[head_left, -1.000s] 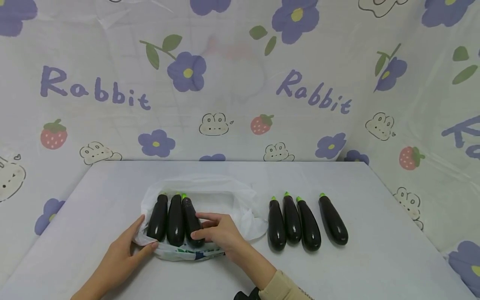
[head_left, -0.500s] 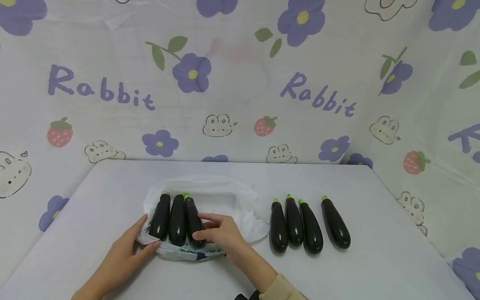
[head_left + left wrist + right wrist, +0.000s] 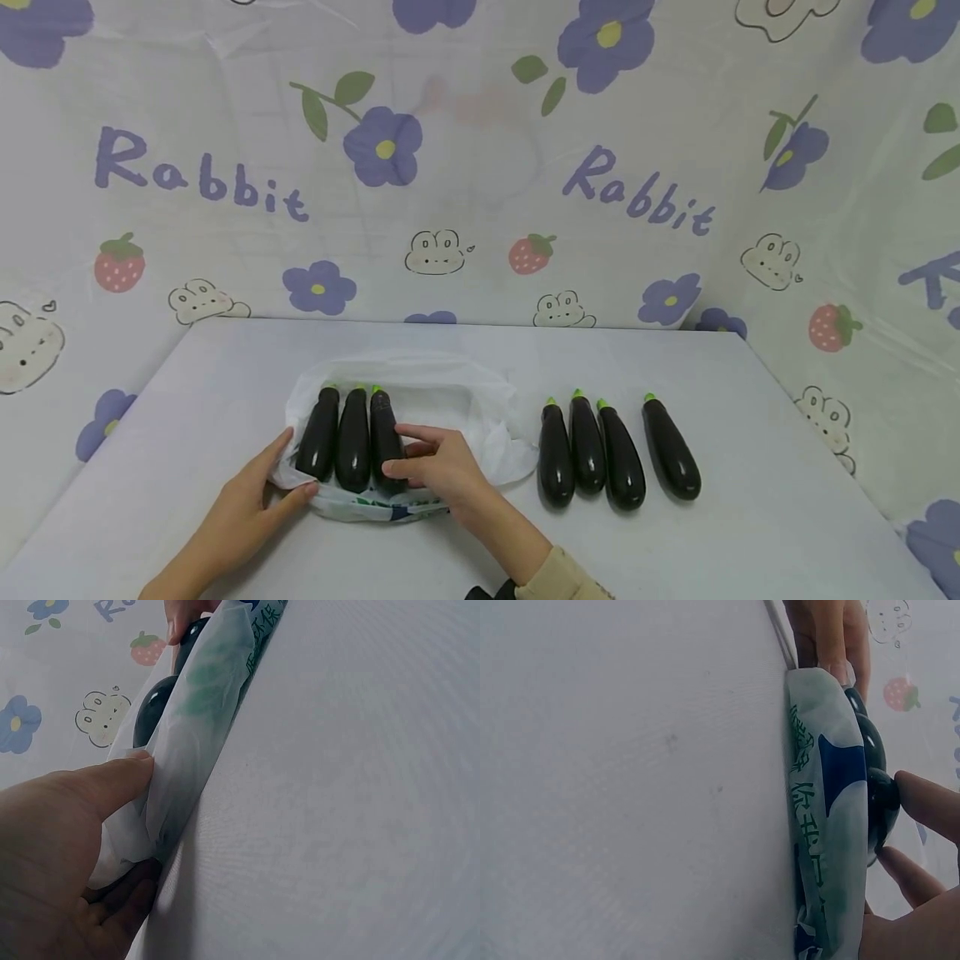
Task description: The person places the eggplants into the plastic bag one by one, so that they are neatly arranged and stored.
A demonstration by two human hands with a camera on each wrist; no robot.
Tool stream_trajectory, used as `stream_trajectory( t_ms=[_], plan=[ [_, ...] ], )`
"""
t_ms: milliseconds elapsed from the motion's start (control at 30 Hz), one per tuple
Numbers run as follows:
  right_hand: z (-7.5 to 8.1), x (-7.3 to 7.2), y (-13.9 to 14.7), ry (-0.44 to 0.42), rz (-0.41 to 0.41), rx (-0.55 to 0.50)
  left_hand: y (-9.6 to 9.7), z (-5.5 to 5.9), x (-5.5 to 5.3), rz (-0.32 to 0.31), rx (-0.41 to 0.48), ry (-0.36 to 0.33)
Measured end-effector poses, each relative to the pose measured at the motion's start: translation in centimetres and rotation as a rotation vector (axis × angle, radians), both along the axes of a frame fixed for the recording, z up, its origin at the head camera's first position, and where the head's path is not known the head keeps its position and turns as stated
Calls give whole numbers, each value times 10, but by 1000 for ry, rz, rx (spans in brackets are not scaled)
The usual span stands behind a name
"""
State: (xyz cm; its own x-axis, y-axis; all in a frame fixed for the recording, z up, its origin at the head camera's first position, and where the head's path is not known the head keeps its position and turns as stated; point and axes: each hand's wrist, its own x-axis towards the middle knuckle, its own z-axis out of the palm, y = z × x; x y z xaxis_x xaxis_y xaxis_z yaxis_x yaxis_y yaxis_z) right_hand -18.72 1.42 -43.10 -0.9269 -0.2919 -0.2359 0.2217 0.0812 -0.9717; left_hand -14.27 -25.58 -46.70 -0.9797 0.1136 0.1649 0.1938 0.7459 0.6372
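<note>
Three dark eggplants lie side by side in the left part of a white plastic bag (image 3: 491, 392), their green stem ends pointing away. My right hand (image 3: 453, 471) holds the rightmost one, an eggplant (image 3: 382, 417), with its thumb and fingers at the lower right side. In the right wrist view, the fingertips (image 3: 907, 784) touch its glossy skin above the bag's printed edge. My left hand (image 3: 236, 517) grips the bag's lower left corner, the thumb (image 3: 127, 776) over the plastic and other fingers lower down. The middle eggplant (image 3: 353, 442) and left eggplant (image 3: 320, 437) touch neither hand.
Right of the bag, on the white table (image 3: 750, 533), are three eggplants close together, among them a middle eggplant (image 3: 588, 442), and a separate eggplant (image 3: 672, 450) farther right. A black object (image 3: 491, 592) shows at the bottom edge. A printed curtain (image 3: 480, 167) hangs behind.
The rightmost eggplant in the bag has turned slightly more upright under my right hand. The head view has shifted a little. Both hands keep their places.
</note>
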Motion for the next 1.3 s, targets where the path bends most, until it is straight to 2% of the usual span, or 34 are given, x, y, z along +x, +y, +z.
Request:
stream_trajectory(
  t_ms=[300,600,967,1067,1300],
  plan=[
    [2,-1,-2,15,-3,8,1,2,0,1,4,-3],
    [11,4,6,57,17,79,1,2,2,4,4,10],
    [33,14,49,228,18,143,0,1,3,-1,5,36],
    [42,20,66,230,-26,150,-1,1,1,-4,6,25],
    [56,37,113,233,-231,203,-2,2,-1,-10,12,2]
  ],
)
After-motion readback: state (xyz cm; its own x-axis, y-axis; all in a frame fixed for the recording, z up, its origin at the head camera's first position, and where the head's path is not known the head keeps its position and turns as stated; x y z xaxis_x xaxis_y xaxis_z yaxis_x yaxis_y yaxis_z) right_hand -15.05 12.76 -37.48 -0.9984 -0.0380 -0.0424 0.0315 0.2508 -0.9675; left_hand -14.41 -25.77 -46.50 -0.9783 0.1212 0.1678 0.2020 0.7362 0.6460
